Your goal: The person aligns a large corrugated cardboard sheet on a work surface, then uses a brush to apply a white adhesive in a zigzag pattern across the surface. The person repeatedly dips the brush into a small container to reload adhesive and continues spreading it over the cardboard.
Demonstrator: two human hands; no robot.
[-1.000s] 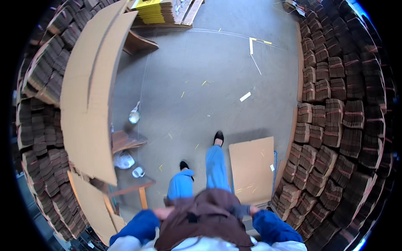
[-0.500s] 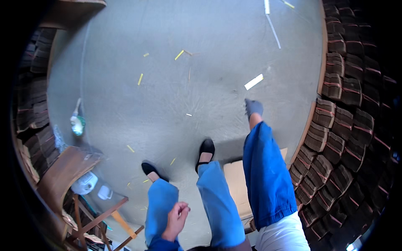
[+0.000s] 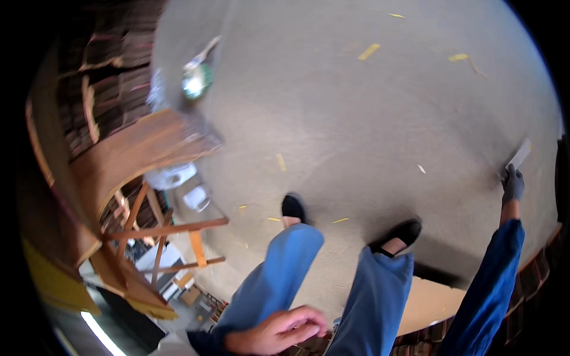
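Note:
My right hand [image 3: 513,184], in a dark grey glove, is stretched out at the far right. Its fingers grip the lower end of a flat white rectangular strip [image 3: 520,153], whose material I cannot tell. Low in the middle, my bare left hand [image 3: 282,330] hangs in front of my legs. Its fingers are loosely bent, the thumb a little apart, and nothing shows in them.
Several yellow strips [image 3: 369,52] and a small white scrap [image 3: 421,169] litter the grey floor [image 3: 332,113]. A curved brown board [image 3: 139,148] and a wooden frame [image 3: 166,230] stand at left, near white containers [image 3: 172,175] and a green-and-white bundle [image 3: 197,80]. Cardboard [image 3: 430,302] lies behind my right foot.
My right hand has taken hold of the white strip that lay on the floor. My view has swung left, my feet have shifted, and my left hand has turned to point rightward.

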